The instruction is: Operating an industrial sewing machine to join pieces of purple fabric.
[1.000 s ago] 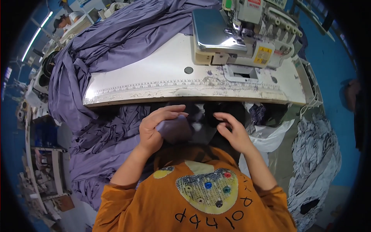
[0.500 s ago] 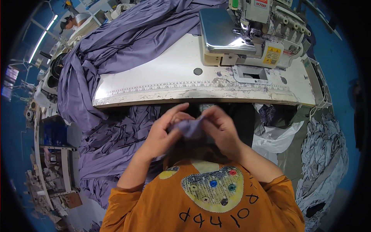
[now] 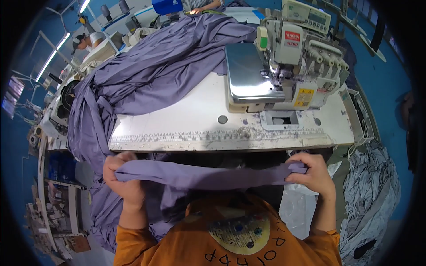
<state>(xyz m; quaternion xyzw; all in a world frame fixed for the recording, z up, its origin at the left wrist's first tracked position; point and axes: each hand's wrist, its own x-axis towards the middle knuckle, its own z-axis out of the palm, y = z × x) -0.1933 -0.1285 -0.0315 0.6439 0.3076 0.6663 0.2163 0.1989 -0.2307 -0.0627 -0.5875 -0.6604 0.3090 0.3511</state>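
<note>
Spread well apart since the earlier frame, where they nearly met, my left hand [image 3: 122, 178] and my right hand [image 3: 314, 174] now stretch 1 long strip of soft mauve-grey fabric [image 3: 217, 175] between them. My left, slightly blurred, is curled around 1 end; my right pinches the other between thumb and fingers. It hangs above my lap, just before the near edge of 1 white worktop [image 3: 177, 120], level from hand to hand. Along that edge runs 1 printed measuring scale [image 3: 213, 135]. On the worktop I count 1 white industrial sewing machine [image 3: 284, 55] with 1 shiny steel plate [image 3: 250, 73], and left of it 1 large crumpled heap of mauve-grey cloth [image 3: 173, 71] spilling over the side. As for labels, the machine bears 1 red rectangular label [image 3: 292, 36] with white print, red print just beneath, 1 yellow warning sticker [image 3: 304, 97] with 2 triangles, and 1 pale control box [image 3: 306, 17] with a display. My loose orange shirt [image 3: 173, 244] carries dark lettering [image 3: 278, 242] and 1 rounded yellow-and-grey patch [image 3: 244, 235]. Right of me sits 1 big bundle of crinkled pale-grey cloth [image 3: 370, 190]. At upper left works 1 person in a dark cap [image 3: 91, 41]; beyond the heap shows 1 co-worker's hand [image 3: 195, 11].
</note>
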